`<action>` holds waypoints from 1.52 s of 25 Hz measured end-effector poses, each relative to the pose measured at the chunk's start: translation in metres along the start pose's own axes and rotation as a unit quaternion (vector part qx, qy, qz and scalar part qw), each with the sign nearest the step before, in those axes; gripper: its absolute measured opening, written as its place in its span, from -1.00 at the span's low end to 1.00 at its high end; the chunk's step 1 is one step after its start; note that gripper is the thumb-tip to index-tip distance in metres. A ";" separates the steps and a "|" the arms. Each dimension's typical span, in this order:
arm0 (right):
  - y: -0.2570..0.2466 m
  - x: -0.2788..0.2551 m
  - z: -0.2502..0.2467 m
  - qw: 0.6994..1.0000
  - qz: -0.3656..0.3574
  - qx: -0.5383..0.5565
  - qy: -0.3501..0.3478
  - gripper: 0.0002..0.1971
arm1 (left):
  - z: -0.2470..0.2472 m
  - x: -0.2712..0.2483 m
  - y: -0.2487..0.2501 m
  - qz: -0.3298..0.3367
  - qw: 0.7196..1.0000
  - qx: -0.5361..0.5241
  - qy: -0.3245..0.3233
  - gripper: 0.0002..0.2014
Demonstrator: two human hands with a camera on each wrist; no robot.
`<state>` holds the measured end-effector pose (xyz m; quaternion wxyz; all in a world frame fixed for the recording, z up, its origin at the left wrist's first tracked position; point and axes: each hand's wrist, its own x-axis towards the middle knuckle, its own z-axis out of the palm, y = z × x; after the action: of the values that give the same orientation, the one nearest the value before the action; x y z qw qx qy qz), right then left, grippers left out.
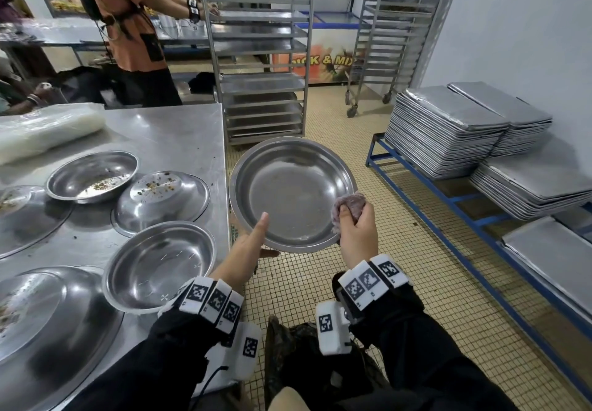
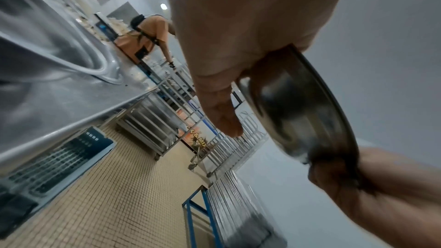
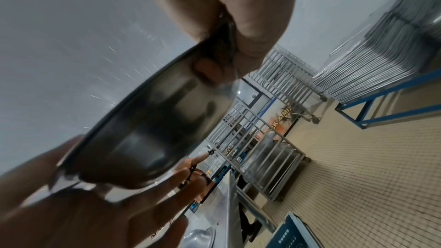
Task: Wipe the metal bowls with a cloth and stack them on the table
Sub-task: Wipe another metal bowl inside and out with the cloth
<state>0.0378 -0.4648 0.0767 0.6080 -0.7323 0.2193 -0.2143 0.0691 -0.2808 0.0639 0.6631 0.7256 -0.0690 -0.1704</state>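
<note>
Here, bowl [image 1: 293,191] between both hands' grip.

You can read one partly hidden sign: the chest freezer [image 1: 326,48] behind the tray racks [image 1: 261,58] carries yellow lettering "…ICK & MIX" on its orange front panel; its first letters are cut off by a rack post.

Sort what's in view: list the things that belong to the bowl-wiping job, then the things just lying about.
Job:
- held bowl, left hand gripping its rim
- cloth bunched in right hand
- clean-looking bowl on table
- crumb-soiled bowls

Lying about:
- tray stacks
- rolling racks
- plastic-wrapped roll
</note>
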 end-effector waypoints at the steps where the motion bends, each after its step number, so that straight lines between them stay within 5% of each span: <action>1: -0.001 0.006 -0.004 1.000 0.002 -0.005 -0.002 -0.71 | -0.001 0.000 0.001 0.020 0.999 -0.027 -0.010 -0.46; 6: -0.006 0.036 -0.037 0.992 0.025 -0.073 -0.101 -0.78 | -0.027 0.011 0.007 0.027 0.992 -0.123 0.001 0.00; 7: -0.008 0.036 -0.040 0.987 0.019 -0.086 -0.133 -0.79 | -0.032 0.011 0.008 0.036 0.992 -0.123 -0.016 -0.04; 10: -0.014 0.027 -0.039 0.975 0.002 -0.095 -0.199 -0.82 | -0.038 0.004 0.012 0.058 0.989 -0.137 -0.029 -0.58; 14: -0.008 0.014 -0.034 0.987 -0.014 -0.051 -0.151 -0.85 | -0.033 -0.001 0.013 0.067 0.994 -0.084 -0.005 -0.59; 19: 0.000 0.001 -0.032 0.984 -0.031 -0.059 -0.167 -0.74 | -0.017 -0.001 0.010 0.052 0.982 -0.133 0.123 -0.65; 22: 0.012 -0.001 -0.034 0.966 -0.151 -0.121 -0.170 -0.64 | -0.014 -0.002 0.018 -0.006 0.966 -0.193 0.174 -0.70; 26: 0.028 -0.009 -0.034 0.890 -0.322 -0.250 -0.203 -0.41 | -0.016 -0.002 0.021 -0.048 0.970 -0.166 0.171 -0.70; 29: 0.030 -0.015 -0.029 0.867 -0.372 -0.275 -0.184 -0.50 | -0.017 -0.001 0.021 -0.057 0.968 -0.177 0.170 -0.68; 32: 0.026 -0.013 -0.026 0.866 -0.403 -0.261 -0.136 -0.68 | -0.019 -0.003 0.025 -0.057 0.966 -0.208 0.143 -0.40; 35: 0.020 -0.011 -0.022 0.899 -0.363 -0.211 -0.127 -0.73 | -0.020 0.002 0.027 -0.029 0.989 -0.039 0.137 -0.54; 38: 0.009 -0.005 -0.023 0.935 -0.273 -0.194 -0.114 -0.88 | -0.025 0.003 0.026 0.095 0.975 0.161 0.122 -0.55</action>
<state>0.0200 -0.4816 0.0716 0.3932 -0.8872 -0.0225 -0.2403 0.0840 -0.2613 0.0909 0.5541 0.8284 -0.0823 -0.0035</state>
